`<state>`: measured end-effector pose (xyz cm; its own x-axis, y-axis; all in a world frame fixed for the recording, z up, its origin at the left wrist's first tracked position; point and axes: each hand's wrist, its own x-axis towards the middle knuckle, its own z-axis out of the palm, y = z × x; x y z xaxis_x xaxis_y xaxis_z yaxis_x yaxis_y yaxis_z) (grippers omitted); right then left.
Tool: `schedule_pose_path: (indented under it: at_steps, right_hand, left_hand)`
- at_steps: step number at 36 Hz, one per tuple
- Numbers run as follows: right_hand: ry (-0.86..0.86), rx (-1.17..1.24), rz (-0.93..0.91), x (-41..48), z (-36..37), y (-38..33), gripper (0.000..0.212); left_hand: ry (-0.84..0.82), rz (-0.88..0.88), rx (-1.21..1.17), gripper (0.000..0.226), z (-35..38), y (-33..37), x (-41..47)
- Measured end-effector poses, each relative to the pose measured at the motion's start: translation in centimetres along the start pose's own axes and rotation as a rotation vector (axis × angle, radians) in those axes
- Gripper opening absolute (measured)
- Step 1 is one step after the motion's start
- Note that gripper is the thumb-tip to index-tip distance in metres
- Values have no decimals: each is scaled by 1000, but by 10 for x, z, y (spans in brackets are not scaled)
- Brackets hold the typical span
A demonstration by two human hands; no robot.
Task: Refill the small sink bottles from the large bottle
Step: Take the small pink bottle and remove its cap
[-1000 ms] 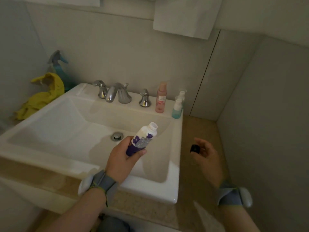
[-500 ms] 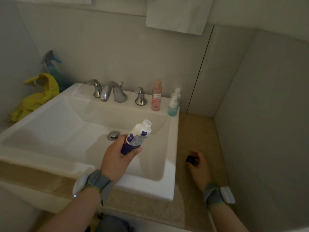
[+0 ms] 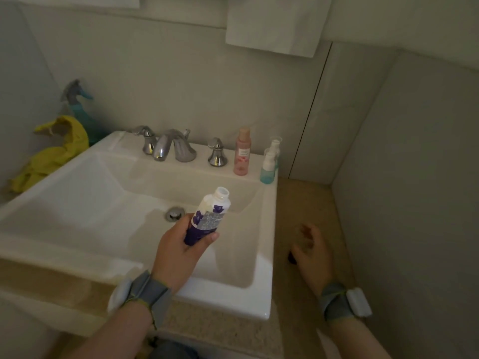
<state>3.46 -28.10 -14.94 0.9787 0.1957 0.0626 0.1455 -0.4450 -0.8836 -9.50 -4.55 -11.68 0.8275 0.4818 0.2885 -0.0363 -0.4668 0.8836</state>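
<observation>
My left hand grips a white and purple bottle by its lower part, tilted, with its open neck pointing up and right over the white sink. My right hand hovers low over the beige counter to the right of the sink, its fingers loose and blurred. A small dark cap lies on the counter at the thumb side of that hand. On the sink's back right ledge stand a pink bottle and two small pump bottles, a teal one and one behind it.
A chrome faucet with two handles sits on the back ledge. A yellow cloth and a teal spray bottle lie at the left. A wall closes in the counter on the right.
My right hand came down to the counter with the dark cap, and the cap now lies beside the loosened fingers. The left hand still holds the bottle over the sink.
</observation>
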Motion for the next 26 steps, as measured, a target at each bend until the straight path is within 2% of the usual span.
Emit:
schedule_pose_path:
  at_steps: [5, 10, 17, 19, 22, 26]
  right_hand:
    - [44, -9, -267, 32, 10, -65, 35]
    - [67, -61, -432, 83, 36, -128, 34]
    - [76, -271, -444, 142, 71, -166, 47]
    - [89, -321, -422, 150, 75, -170, 46]
    - [79, -368, -407, 158, 79, -176, 43]
    - [65, -408, -454, 166, 82, -174, 29]
  left_hand:
    - [10, -21, -16, 27, -1, 2, 1]
    - [38, -24, -51, 27, -3, 1, 3]
    - [53, -31, -75, 26, -4, -1, 4]
    - [58, -48, -95, 25, -2, -1, 4]
    - [86, -88, -101, 38, -1, -7, 4]
    - [111, -108, -71, 43, 0, -12, 5]
